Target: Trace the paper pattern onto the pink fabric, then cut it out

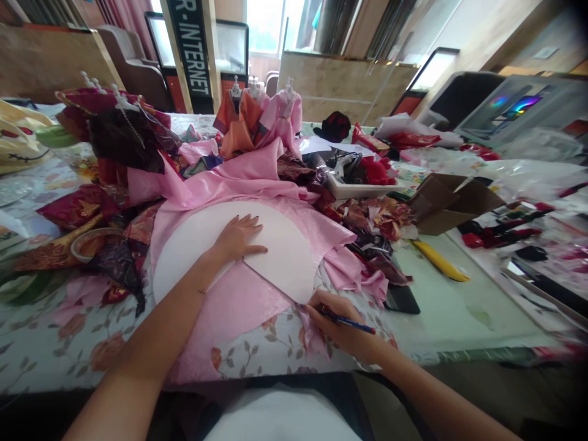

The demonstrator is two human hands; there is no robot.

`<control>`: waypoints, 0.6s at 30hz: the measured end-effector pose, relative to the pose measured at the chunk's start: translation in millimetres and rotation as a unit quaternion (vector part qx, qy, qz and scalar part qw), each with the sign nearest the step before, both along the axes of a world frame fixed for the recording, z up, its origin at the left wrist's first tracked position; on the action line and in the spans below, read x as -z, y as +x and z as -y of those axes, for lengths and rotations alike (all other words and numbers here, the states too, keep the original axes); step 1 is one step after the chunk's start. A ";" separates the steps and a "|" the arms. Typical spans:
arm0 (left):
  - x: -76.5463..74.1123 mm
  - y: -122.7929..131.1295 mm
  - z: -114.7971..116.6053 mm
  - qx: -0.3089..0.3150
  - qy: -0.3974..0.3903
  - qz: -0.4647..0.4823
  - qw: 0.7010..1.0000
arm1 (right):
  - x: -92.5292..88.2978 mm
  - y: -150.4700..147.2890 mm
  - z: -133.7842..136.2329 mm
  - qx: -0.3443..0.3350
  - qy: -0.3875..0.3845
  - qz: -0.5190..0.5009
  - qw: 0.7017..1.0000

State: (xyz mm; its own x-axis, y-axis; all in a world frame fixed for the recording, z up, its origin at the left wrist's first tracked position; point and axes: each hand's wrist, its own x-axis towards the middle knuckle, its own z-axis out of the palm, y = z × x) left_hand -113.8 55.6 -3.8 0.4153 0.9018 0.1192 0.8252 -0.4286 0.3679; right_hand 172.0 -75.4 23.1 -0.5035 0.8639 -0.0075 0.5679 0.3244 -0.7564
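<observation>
While left hand [237,237], fingers spread, presumably steadies white card [285,248] over pink cloth [236,300], right hand [340,324] pinches pen [356,324] at card's near-right edge.

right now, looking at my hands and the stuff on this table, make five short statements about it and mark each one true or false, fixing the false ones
1. The left hand lies spread on the white card. True.

2. The right hand is empty. False: it holds a pen.

3. Pink cloth shows through the gap in the white card. True.

4. The brown box stands to the left of the left hand. False: the brown box is to the right of both hands.

5. A small orange dress stands beyond the white card. True.
</observation>
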 end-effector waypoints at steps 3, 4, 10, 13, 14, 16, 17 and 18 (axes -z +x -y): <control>-0.6 0.1 0.2 -0.001 0.001 0.000 1.000 | -2.8 -1.6 1.1 0.003 0.007 -0.006 1.000; -0.7 0.1 0.2 -0.001 0.001 0.000 1.000 | -4.4 -2.6 1.3 0.006 0.008 -0.006 1.000; -1.3 0.3 1.0 -0.001 -0.004 0.007 1.000 | -15.4 -19.8 -4.3 -0.005 0.086 -0.033 0.996; -1.0 0.4 1.2 -0.003 0.001 0.008 1.000 | -12.4 -39.7 -15.3 -0.120 0.157 -0.037 0.980; -0.9 0.5 1.0 -0.003 0.002 0.008 1.000 | -10.0 -47.5 -19.8 -0.144 0.173 -0.024 0.974; -0.5 0.4 0.7 -0.003 0.003 0.007 1.000 | -5.0 -63.2 -28.9 -0.153 0.204 0.006 0.967; -0.2 0.4 0.4 -0.002 0.003 0.006 1.000 | -3.0 -70.6 -33.1 -0.154 0.209 0.017 0.966; 0.0 0.3 0.2 -0.001 0.003 0.006 1.000 | -1.6 -77.4 -36.8 -0.155 0.212 0.026 0.965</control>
State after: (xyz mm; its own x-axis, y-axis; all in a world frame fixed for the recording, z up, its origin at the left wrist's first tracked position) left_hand -113.5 55.3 -3.8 0.4122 0.9019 0.1294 0.8215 -0.4293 0.3753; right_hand 94.6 -38.6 24.7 -0.7461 0.6033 0.2819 0.4274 0.7585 -0.4920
